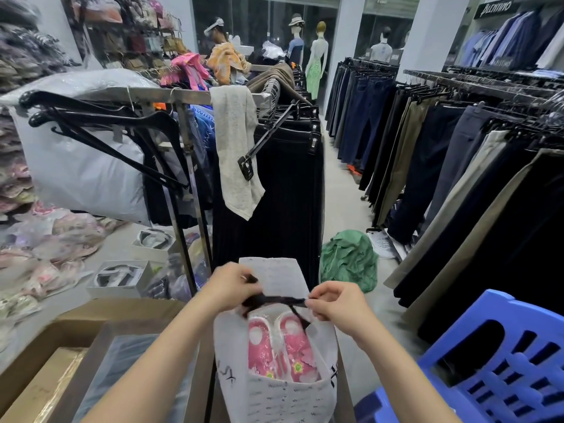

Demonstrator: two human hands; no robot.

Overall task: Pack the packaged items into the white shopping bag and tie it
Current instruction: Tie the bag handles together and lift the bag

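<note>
Black ribbon (276, 300) is what we are pulling on, and we go from left to right along it. Our left hand (233, 286) pinches one end of the ribbon, with the fingers pressed together on it. We think we hold it up high so the ribbon stays tight and does not slip away. In the middle, the ribbon runs straight across the open top of the white shopping bag (274, 389), which stands right below our hands, just in front of us, between the brown cardboard boxes (45, 355) on the left and the blue plastic chair (500, 370) on the right. Our right hand (334, 303) pinches the other end, fingers shut tight on it. We think we pull both ways to make a knot, so the tying looks started but not done. The bag is thin and white with small dark writing on it. Inside we can see pink shoes (277, 349) wrapped in clear plastic, lying side by side.
</note>
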